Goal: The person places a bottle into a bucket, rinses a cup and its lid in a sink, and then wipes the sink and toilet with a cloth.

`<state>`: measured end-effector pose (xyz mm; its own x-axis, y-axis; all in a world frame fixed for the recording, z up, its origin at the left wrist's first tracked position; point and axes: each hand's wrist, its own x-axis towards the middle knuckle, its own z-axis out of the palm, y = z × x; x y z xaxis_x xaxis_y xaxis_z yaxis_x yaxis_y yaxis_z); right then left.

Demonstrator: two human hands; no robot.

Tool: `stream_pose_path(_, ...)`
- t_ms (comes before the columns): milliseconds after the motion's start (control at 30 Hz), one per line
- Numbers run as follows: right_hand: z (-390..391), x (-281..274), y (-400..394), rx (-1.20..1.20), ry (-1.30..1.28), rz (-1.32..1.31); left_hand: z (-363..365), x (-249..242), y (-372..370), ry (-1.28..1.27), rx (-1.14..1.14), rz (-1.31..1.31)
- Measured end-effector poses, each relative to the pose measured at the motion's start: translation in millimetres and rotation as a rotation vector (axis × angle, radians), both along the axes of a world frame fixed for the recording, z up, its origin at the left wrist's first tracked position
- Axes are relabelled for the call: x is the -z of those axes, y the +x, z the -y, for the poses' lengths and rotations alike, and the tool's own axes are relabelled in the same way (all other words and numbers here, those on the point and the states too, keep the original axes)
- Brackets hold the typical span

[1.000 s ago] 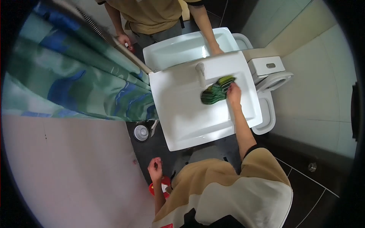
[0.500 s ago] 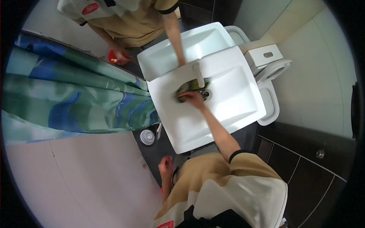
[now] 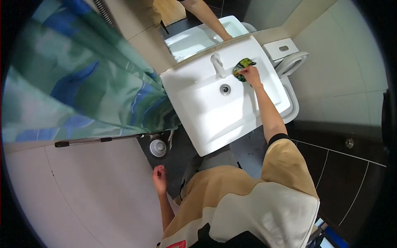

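My right hand [image 3: 252,76] grips a green and black patterned cloth [image 3: 244,63] against the white sink [image 3: 206,124], right of the faucet [image 3: 218,66]. The fingers press on the cloth and hide part of it. Round and metallic, the drain [image 3: 225,89] lies below the faucet, left of my right hand. My left hand [image 3: 159,173] hangs low beside my body, away from the sink, with its fingers curled. Whether it holds anything is too small to tell.
A green and blue curtain [image 3: 103,91] hangs at the left. The toilet [image 3: 286,62] stands right of the sink. A mirror [image 3: 198,37] is behind the faucet. A round white-topped object [image 3: 158,148] sits on the floor left of the sink.
My right hand and the cloth have moved from the left of the drain to the right side of the sink. My left hand has shifted slightly left in view, and the view has tilted.
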<state>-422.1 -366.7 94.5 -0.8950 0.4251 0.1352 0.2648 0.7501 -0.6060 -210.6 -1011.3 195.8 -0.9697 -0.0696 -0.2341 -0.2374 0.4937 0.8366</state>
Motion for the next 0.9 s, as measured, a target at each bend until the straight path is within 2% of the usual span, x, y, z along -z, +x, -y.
stream_pose_path(67, 15.0, -20.4, 16.1, 0.260, -0.097, -0.167, 23.9, -1.3, 20.7, -0.039, -0.009, -0.032)
stream_pose_path(100, 26.0, -46.8, 33.0, 0.270, -0.137, -0.156, 36.4, -1.0, 31.1, -0.058, -0.013, -0.048)
stream_pose_path(200, 42.5, -106.0, 65.9, 0.159, -0.253, -0.132, 64.5, 3.9, 52.4, -0.077, -0.009, 0.012)
stream_pose_path(300, 53.8, -174.3, 86.2, -0.034, -0.484, -0.291, 68.2, 12.0, 62.4, -0.025, 0.004, 0.039)
stream_pose_path(400, 61.1, -238.0, 102.4, -0.095, -0.710, -0.291, 57.9, 18.2, 53.5, -0.171, 0.105, 0.060)
stream_pose_path(500, 57.5, -282.8, 121.0, -0.011, -0.654, -0.275, 49.7, 19.9, 32.8, -0.174, 0.113, 0.077)
stream_pose_path(600, 30.4, -294.5, 133.5, 0.027, -0.638, -0.266, 35.8, 33.6, 21.6, -0.055, 0.012, -0.010)
stream_pose_path(633, -13.7, -261.2, 130.9, 0.001, -0.496, -0.221, 30.2, 35.1, 21.3, -0.004, -0.025, -0.044)
stream_pose_path(733, -13.0, -224.4, 129.5, 0.054, 0.766, -0.130, 10.1, 40.6, 22.1, -0.042, -0.034, -0.027)
stream_pose_path(767, -16.1, -190.3, 118.8, -0.139, 0.659, -0.077, 1.3, 48.8, 29.3, 0.092, -0.107, -0.026)
stream_pose_path(800, -18.4, -157.5, 107.1, -0.329, 0.549, -0.022, -12.8, 49.0, 33.7, 0.118, -0.136, -0.019)
stream_pose_path(867, -10.3, -128.5, 77.2, -0.975, 0.691, 0.089, -45.0, 48.3, 34.7, 0.167, -0.206, -0.009)
stream_pose_path(900, -14.9, -121.8, 68.1, -1.165, 0.634, 0.162, -68.5, 35.8, 38.6, 0.069, -0.190, -0.036)
